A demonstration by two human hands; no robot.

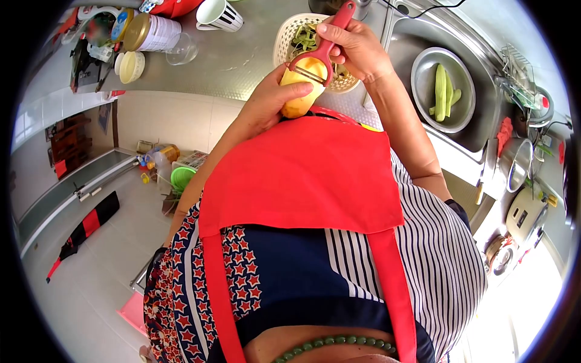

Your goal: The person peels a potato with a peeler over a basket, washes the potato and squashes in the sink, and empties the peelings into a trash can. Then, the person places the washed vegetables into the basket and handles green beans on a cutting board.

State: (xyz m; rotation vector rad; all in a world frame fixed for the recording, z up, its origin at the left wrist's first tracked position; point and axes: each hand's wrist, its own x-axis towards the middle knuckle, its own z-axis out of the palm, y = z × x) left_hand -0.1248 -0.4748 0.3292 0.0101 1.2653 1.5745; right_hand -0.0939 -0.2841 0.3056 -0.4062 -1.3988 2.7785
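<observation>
A yellow, partly peeled potato (296, 104) is held in my left hand (269, 100), thumb across its front. My right hand (357, 51) grips the handle of a red peeler (340, 25), whose blade lies against the upper part of the potato. Behind and below both hands, a cream woven basket (284, 37) holds green and brownish peelings (304, 37). To the right, peeled green vegetables (443, 94) rest in a metal bowl (419, 78) inside the sink.
The steel counter (233, 66) bears a striped mug (220, 16), a gold-lidded jar (151, 32), a clear glass (181, 49) and a small cream bowl (131, 66). A knife (486, 166) hangs right of the sink (399, 85). A folded umbrella (89, 227) lies at lower left.
</observation>
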